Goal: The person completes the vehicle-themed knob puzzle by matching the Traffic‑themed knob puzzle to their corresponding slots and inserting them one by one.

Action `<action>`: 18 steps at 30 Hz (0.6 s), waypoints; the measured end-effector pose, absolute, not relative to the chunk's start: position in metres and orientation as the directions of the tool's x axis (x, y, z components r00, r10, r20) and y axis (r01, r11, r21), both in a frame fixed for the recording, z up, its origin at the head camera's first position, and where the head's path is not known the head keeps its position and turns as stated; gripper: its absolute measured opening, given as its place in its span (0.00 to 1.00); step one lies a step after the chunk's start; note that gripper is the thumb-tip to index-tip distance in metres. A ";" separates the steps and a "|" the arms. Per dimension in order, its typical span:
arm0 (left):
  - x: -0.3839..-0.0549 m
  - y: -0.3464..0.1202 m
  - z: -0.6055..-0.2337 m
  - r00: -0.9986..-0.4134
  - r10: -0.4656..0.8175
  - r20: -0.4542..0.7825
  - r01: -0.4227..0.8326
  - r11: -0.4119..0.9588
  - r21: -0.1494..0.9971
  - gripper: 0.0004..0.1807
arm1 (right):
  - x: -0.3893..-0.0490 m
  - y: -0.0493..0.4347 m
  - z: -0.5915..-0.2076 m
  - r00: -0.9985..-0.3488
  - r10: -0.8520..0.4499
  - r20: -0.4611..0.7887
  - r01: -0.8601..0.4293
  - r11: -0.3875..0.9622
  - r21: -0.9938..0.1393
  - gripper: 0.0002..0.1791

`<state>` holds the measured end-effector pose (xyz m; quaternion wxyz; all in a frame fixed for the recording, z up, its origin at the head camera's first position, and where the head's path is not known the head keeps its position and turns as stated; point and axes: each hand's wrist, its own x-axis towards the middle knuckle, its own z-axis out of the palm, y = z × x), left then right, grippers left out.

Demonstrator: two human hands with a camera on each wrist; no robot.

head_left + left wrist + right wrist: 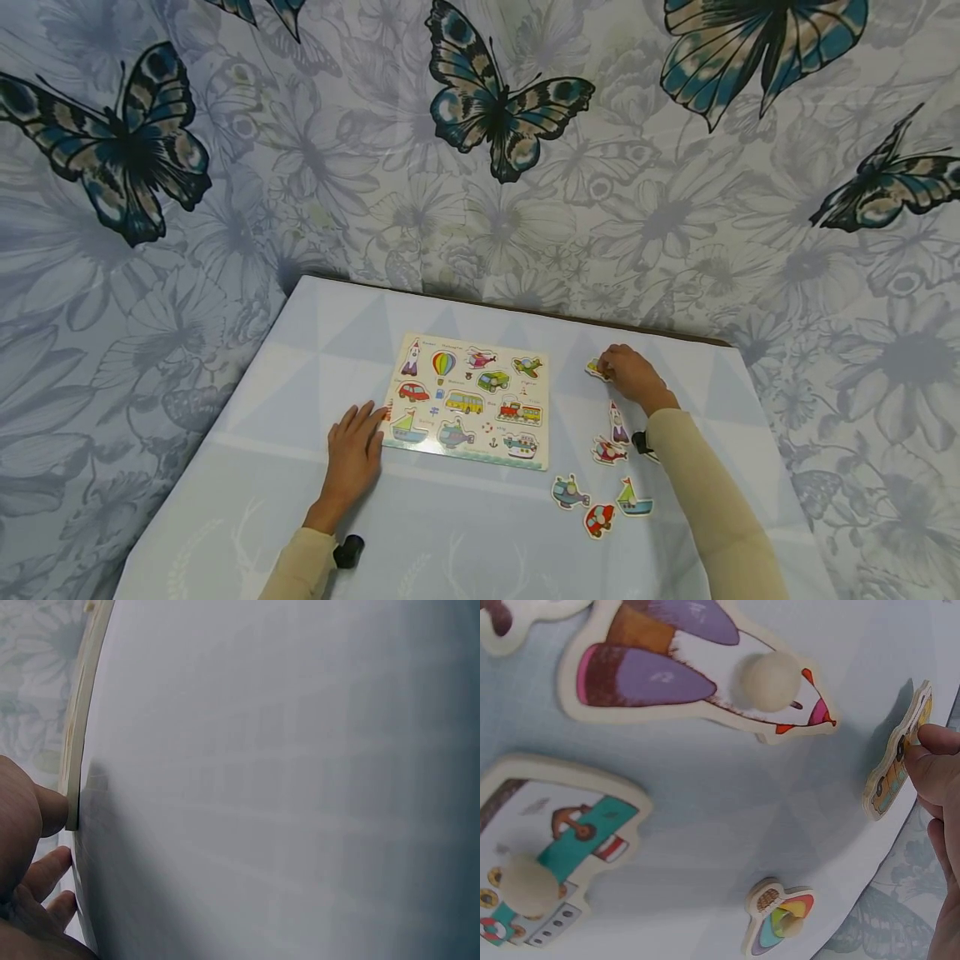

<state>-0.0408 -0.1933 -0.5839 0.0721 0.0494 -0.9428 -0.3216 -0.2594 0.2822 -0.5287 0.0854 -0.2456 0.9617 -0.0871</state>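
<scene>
My left hand (354, 454) rests at the left edge of a wooden puzzle board (487, 458) printed with vehicles. In the left wrist view its thumb (52, 811) touches the board's edge. At the far right, my right hand (636, 379) pinches a yellow vehicle puzzle piece (595, 368), seen tilted up off the table in the right wrist view (896, 761). Nearer me lie a rocket piece (618, 423) and a red helicopter piece (609, 451). The right wrist view also has a ship piece (592, 825) and a balloon piece (769, 934), both with round wooden knobs.
Nearer the front lie a blue helicopter-like piece (568, 492), a red piece (599, 521) and a sailboat piece (635, 502). The pale patterned table (420, 533) has its far edge against a butterfly-print wall covering (510, 225).
</scene>
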 end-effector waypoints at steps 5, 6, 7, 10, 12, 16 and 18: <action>-0.041 -0.192 -0.583 -0.981 -0.140 0.132 -0.029 0.786 0.618 0.23 | -0.260 0.279 -0.524 -0.855 -0.513 -0.074 -0.491 0.847 -0.201 0.07; -0.041 -0.192 -0.584 -0.980 -0.141 0.141 -0.024 0.787 0.617 0.23 | -0.261 0.278 -0.524 -0.852 -0.519 -0.065 -0.498 0.844 -0.200 0.07; -0.041 -0.192 -0.584 -0.978 -0.141 0.151 -0.019 0.789 0.614 0.23 | -0.261 0.278 -0.522 -0.850 -0.524 -0.056 -0.504 0.840 -0.200 0.07; -0.041 -0.192 -0.584 -0.975 -0.142 0.173 -0.008 0.796 0.605 0.23 | -0.262 0.275 -0.519 -0.846 -0.531 -0.048 -0.513 0.835 -0.200 0.08; -0.041 -0.192 -0.583 -0.976 -0.143 0.165 -0.015 0.796 0.605 0.23 | -0.261 0.273 -0.518 -0.840 -0.540 -0.049 -0.522 0.830 -0.199 0.08; -0.041 -0.192 -0.583 -0.981 -0.144 0.133 -0.034 0.792 0.609 0.23 | -0.259 0.267 -0.515 -0.822 -0.567 -0.045 -0.550 0.812 -0.195 0.07; -0.041 -0.192 -0.583 -0.980 -0.148 0.135 -0.035 0.790 0.612 0.23 | -0.259 0.263 -0.515 -0.812 -0.582 -0.041 -0.565 0.802 -0.192 0.07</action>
